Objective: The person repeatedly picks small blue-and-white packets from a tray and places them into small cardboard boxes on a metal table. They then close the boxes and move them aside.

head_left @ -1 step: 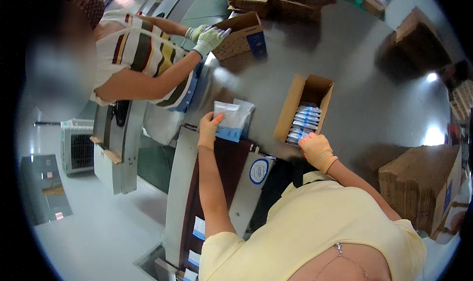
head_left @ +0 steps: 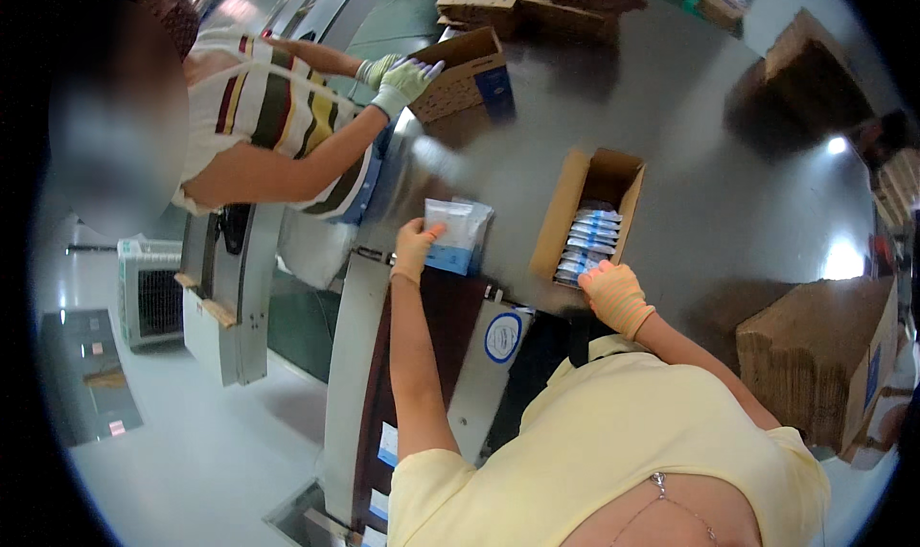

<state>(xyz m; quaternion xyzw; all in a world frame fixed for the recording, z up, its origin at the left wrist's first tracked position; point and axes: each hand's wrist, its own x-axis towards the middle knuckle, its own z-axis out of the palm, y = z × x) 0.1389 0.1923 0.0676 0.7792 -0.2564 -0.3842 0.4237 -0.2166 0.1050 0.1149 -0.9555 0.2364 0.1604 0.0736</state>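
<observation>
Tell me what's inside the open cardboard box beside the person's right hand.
A row of white-and-blue packets sits inside the open cardboard box. The right hand hides part of the nearest end, and the packets cover whatever lies beneath them.

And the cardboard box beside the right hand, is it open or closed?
Open: the cardboard box shows its inside walls, and a row of packets is visible within.

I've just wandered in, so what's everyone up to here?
The near person's left hand grips white-and-blue packets by the end of a dark conveyor belt. Their right hand is at the near end of an open carton, touching or close to the row of similar packets inside. To the left, a co-worker's gloved hands are on another box.
</observation>
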